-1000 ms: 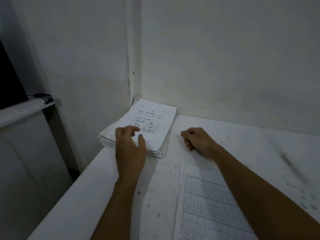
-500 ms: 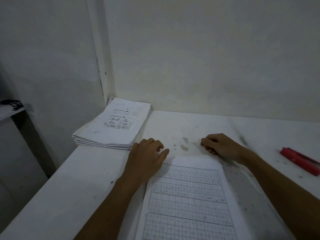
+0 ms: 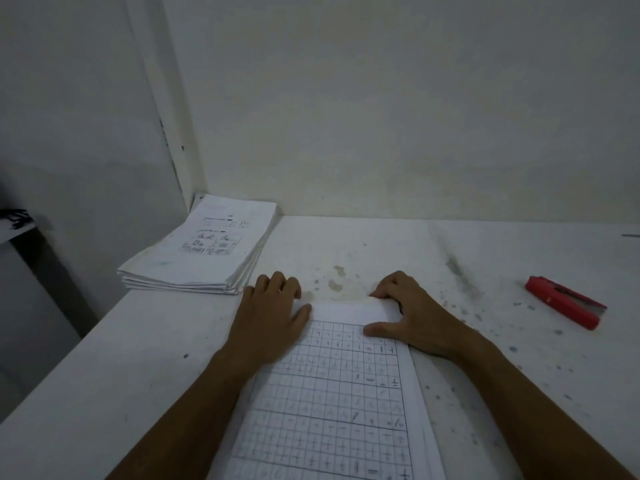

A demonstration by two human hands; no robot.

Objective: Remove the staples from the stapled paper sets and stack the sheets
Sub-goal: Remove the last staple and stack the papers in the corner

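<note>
Gridded paper set (image 3: pixel 332 403), white, flat, top margin blank

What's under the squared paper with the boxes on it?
More sheet edges peek out along the right side of the gridded paper, with the white table below. Whatever lies beneath its middle is covered.

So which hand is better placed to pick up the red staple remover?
The right hand, probably: the red staple remover lies on its side of the table, while the left hand rests at the gridded sheets' opposite corner.
</note>
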